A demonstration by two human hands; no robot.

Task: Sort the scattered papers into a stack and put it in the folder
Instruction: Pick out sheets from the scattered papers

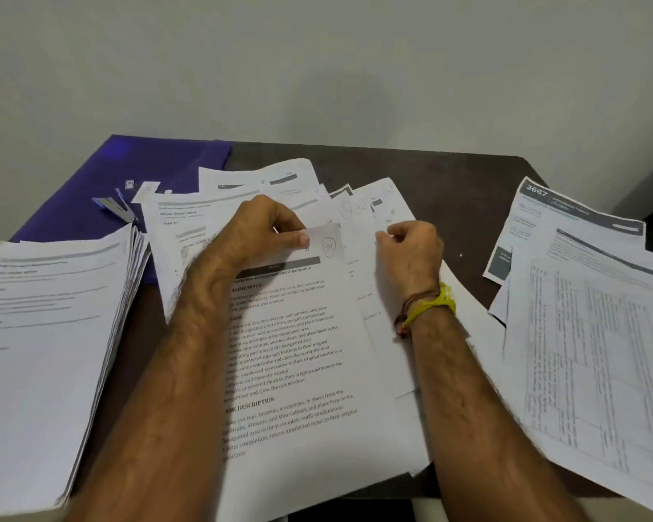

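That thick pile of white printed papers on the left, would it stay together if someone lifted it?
Probably not neatly. The thick pile of white printed papers shows fanned, uneven edges, so sheets look loose and may slide apart. It likely sags unless supported underneath, and its many layers suggest it is fairly heavy.

We saw two bare, hairy forearms with no sleeves; the left hand (259,229) wore nothing; the right hand (411,244) had a yellow band (436,305) at its wrist, beside thin reddish-brown threads (411,303).
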